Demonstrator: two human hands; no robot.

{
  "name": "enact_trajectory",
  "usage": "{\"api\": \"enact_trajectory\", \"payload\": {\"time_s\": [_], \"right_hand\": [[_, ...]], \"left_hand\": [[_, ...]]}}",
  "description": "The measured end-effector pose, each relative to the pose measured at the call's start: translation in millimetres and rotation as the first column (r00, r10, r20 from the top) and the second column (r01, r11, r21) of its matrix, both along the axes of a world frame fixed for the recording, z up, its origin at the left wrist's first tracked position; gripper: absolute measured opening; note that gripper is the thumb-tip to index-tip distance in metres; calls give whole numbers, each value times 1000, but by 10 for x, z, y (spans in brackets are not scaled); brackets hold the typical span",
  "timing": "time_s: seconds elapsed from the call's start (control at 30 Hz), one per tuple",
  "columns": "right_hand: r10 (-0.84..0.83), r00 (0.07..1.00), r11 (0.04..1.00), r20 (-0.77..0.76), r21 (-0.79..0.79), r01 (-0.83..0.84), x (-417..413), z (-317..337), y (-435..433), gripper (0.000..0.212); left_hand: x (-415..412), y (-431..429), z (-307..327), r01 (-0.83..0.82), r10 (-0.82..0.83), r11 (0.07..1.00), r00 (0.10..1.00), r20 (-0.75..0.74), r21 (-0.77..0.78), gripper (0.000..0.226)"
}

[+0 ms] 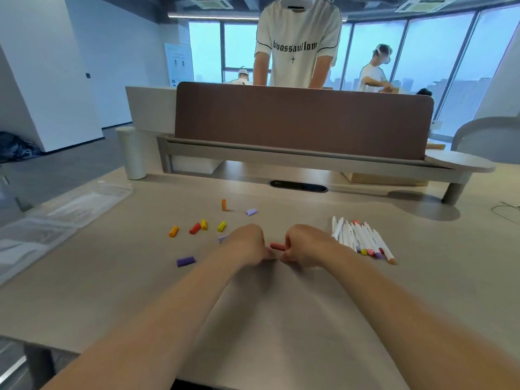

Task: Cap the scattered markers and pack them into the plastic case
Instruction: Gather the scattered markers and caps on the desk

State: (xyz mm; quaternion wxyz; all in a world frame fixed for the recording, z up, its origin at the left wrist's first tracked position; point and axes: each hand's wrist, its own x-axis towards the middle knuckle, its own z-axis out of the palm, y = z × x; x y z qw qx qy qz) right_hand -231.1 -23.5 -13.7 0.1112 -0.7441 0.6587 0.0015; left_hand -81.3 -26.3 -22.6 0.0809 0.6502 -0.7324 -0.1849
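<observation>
My left hand (pixel 247 243) and my right hand (pixel 305 246) meet knuckle to knuckle at the table's middle, both with curled fingers. A coral cap (pixel 276 245) lies between them, and my right fingertips pinch its right end. What my left hand holds is hidden. A row of white uncapped markers (pixel 361 237) lies just right of my right hand. Loose caps are scattered to the left: orange (pixel 174 231), red (pixel 194 228), yellow (pixel 221 226), purple (pixel 185 261), lilac (pixel 251 211), and an upright orange one (pixel 224 205). The clear plastic case (pixel 64 218) lies open at the far left.
A brown divider screen (pixel 301 122) on a raised shelf closes off the table's back. A white cylinder (pixel 132 153) stands at the back left. A person in a white shirt (pixel 295 52) stands behind the screen. A cable slot (pixel 298 187) sits in the tabletop.
</observation>
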Motion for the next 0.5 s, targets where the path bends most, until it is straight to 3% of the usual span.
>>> {"api": "enact_trajectory", "payload": {"time_s": [0.17,0.3,0.4,0.5], "right_hand": [[-15,999,996,-33,-83,13,65,36,-79,39],[54,998,982,-41,-177,-60,171,46,-105,20],[94,986,977,-137,-176,-117,261,-24,-120,13],[113,972,976,-204,-159,-147,332,-29,-133,14]], "left_hand": [[51,-59,-54,46,-45,999,998,42,-27,33],[128,-82,-47,30,-30,995,1000,1,-94,27],[207,-50,-4,16,-25,987,998,-55,-162,28],[319,-64,65,26,-21,987,999,32,-158,31]]}}
